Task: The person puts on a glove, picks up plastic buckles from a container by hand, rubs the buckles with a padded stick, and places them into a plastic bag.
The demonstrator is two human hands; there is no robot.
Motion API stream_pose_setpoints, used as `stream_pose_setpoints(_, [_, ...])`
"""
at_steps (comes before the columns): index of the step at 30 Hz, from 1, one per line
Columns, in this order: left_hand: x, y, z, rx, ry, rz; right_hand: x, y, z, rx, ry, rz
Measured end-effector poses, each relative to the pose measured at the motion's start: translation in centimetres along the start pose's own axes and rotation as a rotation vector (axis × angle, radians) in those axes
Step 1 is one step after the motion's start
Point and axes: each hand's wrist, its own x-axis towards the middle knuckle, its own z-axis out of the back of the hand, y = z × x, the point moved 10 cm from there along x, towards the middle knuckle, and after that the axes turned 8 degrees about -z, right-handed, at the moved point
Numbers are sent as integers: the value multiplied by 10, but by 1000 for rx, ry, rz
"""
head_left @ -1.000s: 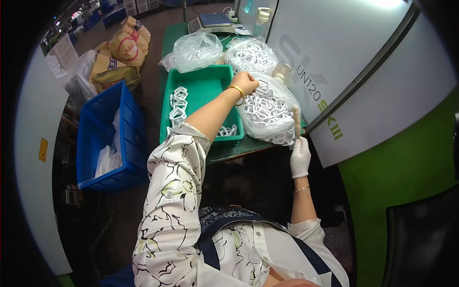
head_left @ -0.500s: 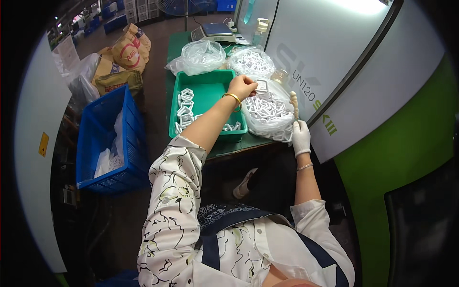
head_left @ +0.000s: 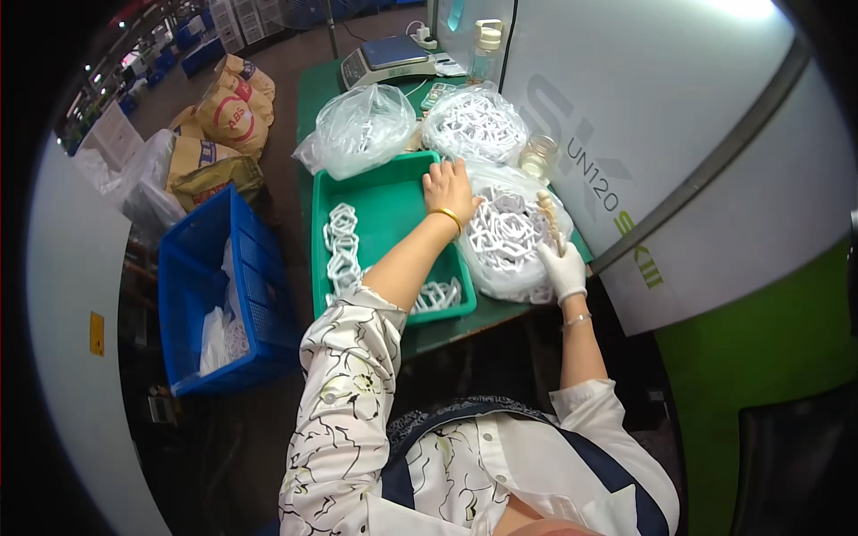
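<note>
White plastic pieces [head_left: 509, 237], flat angular rings with open middles, fill an open clear bag [head_left: 514, 268] lying on the green tabletop [head_left: 308, 98] just right of a green tray [head_left: 384, 201]. They are heaped loosely and tangled, so the bag bulges and its thin film wrinkles over them.

Her left hand [head_left: 450, 186], bare with a gold bangle at the wrist, rests at the bag's upper left edge where it meets the tray's right rim; the fingers lie close together, curled lightly over the film, though I cannot tell if they pinch any piece. Her right hand [head_left: 563, 268], in a white glove, sits against the bag's right side and is closed around a slim pale stick-like tool [head_left: 548, 214] that points up and away from her.

More of the same white rings lie in the tray: a chain of them [head_left: 341, 246] along its left side and a small cluster [head_left: 438, 293] at its near right corner. Beyond the tray sit two more clear bags, one mostly crumpled film [head_left: 357, 129] and one packed with white pieces [head_left: 474, 123]. A small glass jar [head_left: 538, 156] stands near the white machine wall, and a scale [head_left: 386, 58] is at the tabletop's far end. On the floor to the left stands a blue crate [head_left: 223, 286], with tan sacks [head_left: 219, 116] behind it.
</note>
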Motion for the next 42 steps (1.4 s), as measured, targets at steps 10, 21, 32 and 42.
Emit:
stream_pose_setpoints(10, [70, 7, -13, -1065, 217, 166, 27, 40, 45, 221, 79, -90])
stream_pose_setpoints(21, [65, 26, 22, -1174, 264, 410, 14, 87, 67, 376, 139, -254])
stream_pose_setpoints(32, [24, 2, 17, -599, 341, -93, -9, 36, 14, -128, 233, -370])
stream_pose_setpoints(42, [24, 61, -67, -1982, 766, 1271, -7, 12, 23, 791, 396, -645])
